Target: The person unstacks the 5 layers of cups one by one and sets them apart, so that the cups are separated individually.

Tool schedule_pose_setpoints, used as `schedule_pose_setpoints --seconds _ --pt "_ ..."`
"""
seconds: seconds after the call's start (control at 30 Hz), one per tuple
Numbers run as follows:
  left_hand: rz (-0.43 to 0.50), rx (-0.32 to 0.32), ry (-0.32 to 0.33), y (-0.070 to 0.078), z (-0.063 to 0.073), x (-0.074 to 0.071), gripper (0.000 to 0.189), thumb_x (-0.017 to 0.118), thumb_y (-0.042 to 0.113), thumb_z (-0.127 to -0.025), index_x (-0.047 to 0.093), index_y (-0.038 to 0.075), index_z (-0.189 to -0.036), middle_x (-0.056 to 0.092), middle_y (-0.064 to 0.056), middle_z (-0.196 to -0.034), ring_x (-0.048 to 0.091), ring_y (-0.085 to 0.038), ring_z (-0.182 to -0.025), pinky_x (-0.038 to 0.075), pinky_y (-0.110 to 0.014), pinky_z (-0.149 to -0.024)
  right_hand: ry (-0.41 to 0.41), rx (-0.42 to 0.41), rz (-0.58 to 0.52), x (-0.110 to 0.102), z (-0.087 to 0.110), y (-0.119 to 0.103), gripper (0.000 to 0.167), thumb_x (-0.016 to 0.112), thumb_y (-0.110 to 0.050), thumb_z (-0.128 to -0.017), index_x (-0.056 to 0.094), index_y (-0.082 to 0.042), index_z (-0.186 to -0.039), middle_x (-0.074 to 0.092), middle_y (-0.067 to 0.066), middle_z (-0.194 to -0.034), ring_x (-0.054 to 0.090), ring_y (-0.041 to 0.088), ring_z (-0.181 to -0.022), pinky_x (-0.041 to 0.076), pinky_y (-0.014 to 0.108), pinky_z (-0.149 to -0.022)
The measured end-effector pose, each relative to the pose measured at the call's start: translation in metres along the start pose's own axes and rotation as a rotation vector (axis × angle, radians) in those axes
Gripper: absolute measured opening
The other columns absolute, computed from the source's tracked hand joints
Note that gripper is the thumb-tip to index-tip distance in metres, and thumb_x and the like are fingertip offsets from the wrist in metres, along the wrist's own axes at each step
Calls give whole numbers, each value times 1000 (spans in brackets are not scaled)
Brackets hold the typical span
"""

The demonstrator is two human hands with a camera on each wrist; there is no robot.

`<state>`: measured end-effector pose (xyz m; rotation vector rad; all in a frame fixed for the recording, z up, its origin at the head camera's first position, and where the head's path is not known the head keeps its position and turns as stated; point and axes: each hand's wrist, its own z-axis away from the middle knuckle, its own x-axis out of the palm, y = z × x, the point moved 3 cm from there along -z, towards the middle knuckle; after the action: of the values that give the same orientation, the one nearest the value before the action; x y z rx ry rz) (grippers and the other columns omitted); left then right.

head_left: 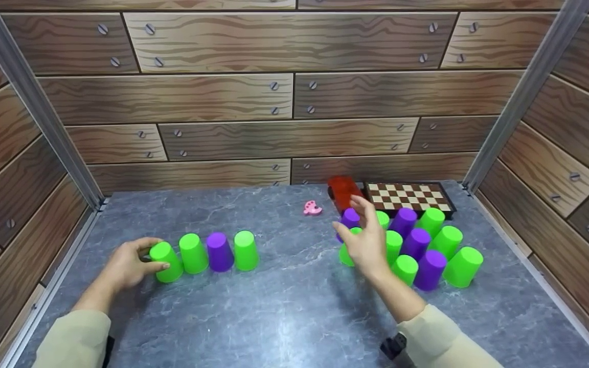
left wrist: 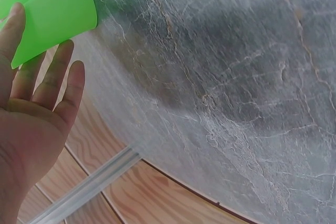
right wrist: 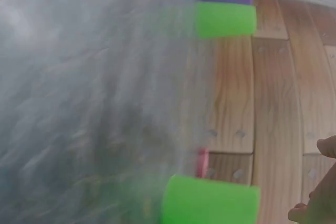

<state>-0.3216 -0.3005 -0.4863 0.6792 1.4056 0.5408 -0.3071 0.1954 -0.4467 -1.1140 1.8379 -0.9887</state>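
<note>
At the left end of a short row stands an upside-down green cup (head_left: 166, 265), held by my left hand (head_left: 127, 263) with the thumb in front and the fingers behind; the left wrist view shows this same green cup (left wrist: 60, 14) between thumb and fingers. Beside it stand another green cup (head_left: 193, 254), a purple cup (head_left: 220, 253) and a third green cup (head_left: 246, 251). My right hand (head_left: 368, 248) hovers with fingers apart, holding nothing, at the left side of a cluster of green and purple cups, partly hiding some, including a green cup (head_left: 346, 255).
Behind the cluster lie a checkered game board (head_left: 409, 197) and a red toy car (head_left: 344, 191). A small pink object (head_left: 312, 208) sits near the back edge. Wood-patterned walls (head_left: 289, 97) enclose the grey marbled table (head_left: 274, 317) at the back and sides.
</note>
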Motion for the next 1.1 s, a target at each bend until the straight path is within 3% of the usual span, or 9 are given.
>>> schedule_pose_setpoints --seconds 0.2,0.37,0.67,0.87,1.1 --pt "9 -7 -2 0 0 0 63 88 19 -90 61 -3 -143 64 -29 -139 61 -50 -127 57 -58 -100 -62 -40 -115 43 0 -17 63 86 4 -85 58 1 -142 64 19 -136 57 37 -135 38 42 -123" --pt "9 10 0 1 -1 0 63 89 19 -89 62 -3 -141 64 -29 -138 62 -50 -127 56 -58 -101 -135 -51 -133 86 9 -19 58 86 3 -86 61 5 -138 67 21 -132 61 36 -130 42 44 -121" --pt "-1 0 -1 2 -2 1 64 88 20 -90 61 -2 -143 64 -29 -138 62 -49 -127 57 -58 -100 -234 87 -105 154 32 -2 63 88 -4 -84 61 3 -141 66 24 -138 58 40 -134 43 51 -119" --pt "-9 -10 7 0 -1 1 64 88 20 -90 61 -2 -143 64 -28 -139 61 -49 -128 56 -59 -101 -268 131 -93 182 41 8 64 91 -5 -82 63 1 -139 67 20 -135 59 38 -132 44 51 -118" --pt "1 -11 2 -1 0 0 63 88 20 -90 61 -2 -143 64 -27 -139 61 -49 -128 56 -58 -101 -280 139 -53 196 47 17 64 92 -7 -83 63 -3 -139 69 14 -131 62 33 -126 48 52 -114"
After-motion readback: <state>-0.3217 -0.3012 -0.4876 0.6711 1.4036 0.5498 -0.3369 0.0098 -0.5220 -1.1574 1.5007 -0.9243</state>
